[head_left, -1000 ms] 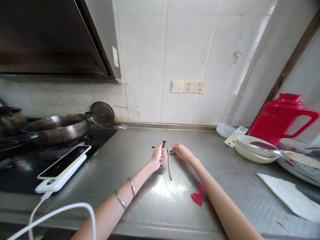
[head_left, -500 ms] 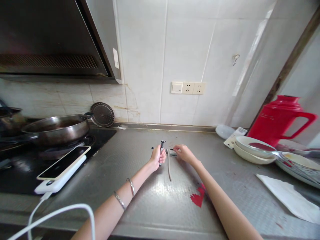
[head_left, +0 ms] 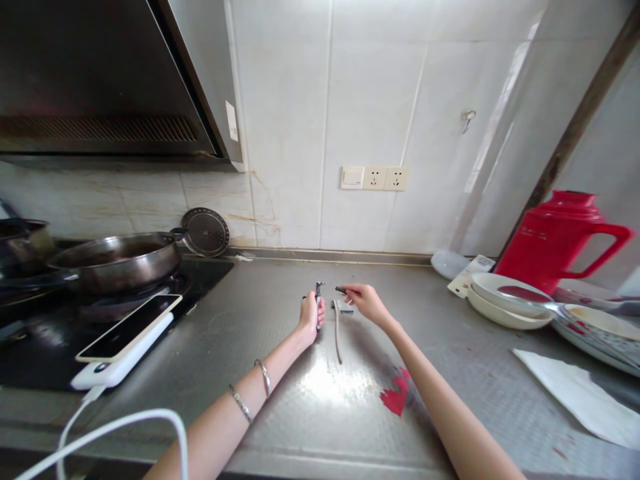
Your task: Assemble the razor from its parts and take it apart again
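Observation:
My left hand (head_left: 311,313) is wrapped round the handle of a grey and black razor (head_left: 319,291). The razor stands upright, its narrow forked top showing above the fist. A small dark tip shows at the fist's left side; I cannot tell what it belongs to. My right hand (head_left: 366,301), fingertips pinched, holds a small black bar resembling a razor blade cartridge (head_left: 341,290), just above the counter and apart from the razor. Between the hands lies a thin, pale, slightly bent strip (head_left: 337,337). Beside its far end is another small dark bar (head_left: 346,311), too small to make out fully.
A steel counter (head_left: 280,427) carries a red heart-shaped patch (head_left: 395,399). Left are a stove with a pan (head_left: 117,267), a phone (head_left: 131,327) and a white power bank (head_left: 120,363) with a cable. Right are stacked bowls (head_left: 507,313), a red thermos (head_left: 555,243) and white paper (head_left: 575,393).
My left hand has shifted slightly left with the razor, tilting it a little. My right hand has moved slightly left and up with the small black bar, uncovering more of the bar on the counter.

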Action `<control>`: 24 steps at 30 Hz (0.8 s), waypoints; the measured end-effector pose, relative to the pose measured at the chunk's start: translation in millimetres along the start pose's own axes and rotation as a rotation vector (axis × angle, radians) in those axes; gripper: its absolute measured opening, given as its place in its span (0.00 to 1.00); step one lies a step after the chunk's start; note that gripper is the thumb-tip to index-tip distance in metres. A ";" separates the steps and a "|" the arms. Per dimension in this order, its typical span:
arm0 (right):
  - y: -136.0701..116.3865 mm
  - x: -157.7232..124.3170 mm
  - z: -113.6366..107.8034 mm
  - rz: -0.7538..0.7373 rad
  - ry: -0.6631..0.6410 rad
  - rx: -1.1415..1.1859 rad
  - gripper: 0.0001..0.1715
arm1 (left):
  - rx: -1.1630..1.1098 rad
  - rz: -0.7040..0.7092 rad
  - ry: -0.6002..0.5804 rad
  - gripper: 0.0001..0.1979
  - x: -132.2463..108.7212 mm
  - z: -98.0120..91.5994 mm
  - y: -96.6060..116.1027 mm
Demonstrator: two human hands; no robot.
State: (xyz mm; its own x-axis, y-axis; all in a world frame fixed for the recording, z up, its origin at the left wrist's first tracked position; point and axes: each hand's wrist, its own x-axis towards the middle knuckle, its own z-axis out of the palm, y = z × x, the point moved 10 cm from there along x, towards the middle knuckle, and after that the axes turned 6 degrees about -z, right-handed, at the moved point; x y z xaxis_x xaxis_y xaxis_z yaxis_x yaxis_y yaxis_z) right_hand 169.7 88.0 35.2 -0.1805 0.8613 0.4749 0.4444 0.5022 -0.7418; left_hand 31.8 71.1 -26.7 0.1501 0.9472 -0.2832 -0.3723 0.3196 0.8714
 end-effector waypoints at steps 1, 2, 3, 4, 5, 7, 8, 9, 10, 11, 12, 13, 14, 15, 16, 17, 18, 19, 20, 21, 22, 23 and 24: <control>0.9 -0.2 -0.6 0.002 0.008 0.015 0.16 | 0.007 0.029 0.001 0.19 0.4 -0.2 2.7; 1.4 -0.4 -1.6 0.000 0.018 0.033 0.16 | 0.019 0.069 -0.007 0.18 0.2 0.5 6.4; 1.7 -0.4 -3.1 -0.003 0.031 0.055 0.16 | 0.037 0.118 -0.021 0.17 -0.9 2.1 10.9; 1.9 -0.3 -5.0 -0.004 0.048 0.081 0.15 | 0.059 0.171 -0.042 0.16 -2.8 4.6 15.9; 2.3 -0.2 -7.2 0.000 0.066 0.110 0.15 | 0.083 0.224 -0.063 0.15 -5.4 7.5 20.7; 2.6 0.4 -11.1 0.016 0.093 0.170 0.15 | 0.137 0.312 -0.107 0.14 -11.7 14.2 28.4; 2.0 0.6 -12.9 0.025 0.101 0.202 0.15 | 0.165 0.340 -0.130 0.13 -14.7 17.8 30.6; 0.7 0.9 -14.4 0.031 0.107 0.234 0.16 | 0.195 0.363 -0.152 0.13 -17.6 21.5 32.0; -1.3 1.1 -15.8 0.034 0.109 0.265 0.17 | 0.228 0.384 -0.173 0.12 -20.2 25.1 33.0; -3.8 1.1 -17.2 0.036 0.111 0.293 0.18 | 0.261 0.404 -0.193 0.11 -22.7 28.5 33.6; -6.3 1.0 -18.8 0.037 0.113 0.315 0.19 | 0.293 0.423 -0.211 0.10 -25.1 31.7 33.6; -8.8 0.6 -20.5 0.038 0.118 0.332 0.19 | 0.320 0.439 -0.224 0.10 -27.2 34.3 33.2; -11.1 0.2 -22.4 0.041 0.126 0.342 0.20 | 0.340 0.451 -0.232 0.09 -28.9 36.1 32.5; -13.3 -0.3 -24.2 0.042 0.133 0.350 0.20 | 0.353 0.457 -0.237 0.09 -30.3 37.4 31.2; -15.5 -0.7 -25.9 0.042 0.140 0.352 0.20 | 0.362 0.459 -0.241 0.09 -31.4 38.3 29.7; -17.7 -1.0 -27.5 0.040 0.147 0.349 0.20 | 0.366 0.458 -0.242 0.09 -32.4 38.8 28.2; -20.0 -1.3 -28.6 0.036 0.150 0.340 0.20 | 0.367 0.458 -0.240 0.09 -33.2 38.9 27.0; -22.3 -1.4 -29.6 0.031 0.152 0.326 0.20 | 0.368 0.460 -0.239 0.09 -34.2 39.0 26.3; -24.8 -1.4 -30.4 0.022 0.153 0.309 0.20 | 0.368 0.462 -0.237 0.09 -35.1 38.9 26.0; -27.3 -1.4 -31.0 0.014 0.153 0.291 0.20 | 0.367 0.464 -0.234 0.09 -35.8 38.7 25.9; -29.5 -1.4 -31.3 0.006 0.152 0.275 0.20 | 0.367 0.465 -0.229 0.09 -36.3 38.2 26.1; -31.4 -1.4 -31.3 0.000 0.150 0.264 0.20 | 0.367 0.465 -0.223 0.09 -36.6 37.5 26.2; -33.2 -1.4 -31.2 -0.007 0.148 0.256 0.20 | 0.367 0.465 -0.218 0.09 -36.8 36.8 26.4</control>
State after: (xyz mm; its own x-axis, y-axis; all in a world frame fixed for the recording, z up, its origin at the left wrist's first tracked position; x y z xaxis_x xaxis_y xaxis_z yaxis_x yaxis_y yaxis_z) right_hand 182.6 67.7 74.0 -0.0444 0.8467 0.5302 0.2047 0.5271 -0.8247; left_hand 50.2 43.8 21.5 0.2456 0.9458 0.2127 -0.1108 -0.1906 0.9754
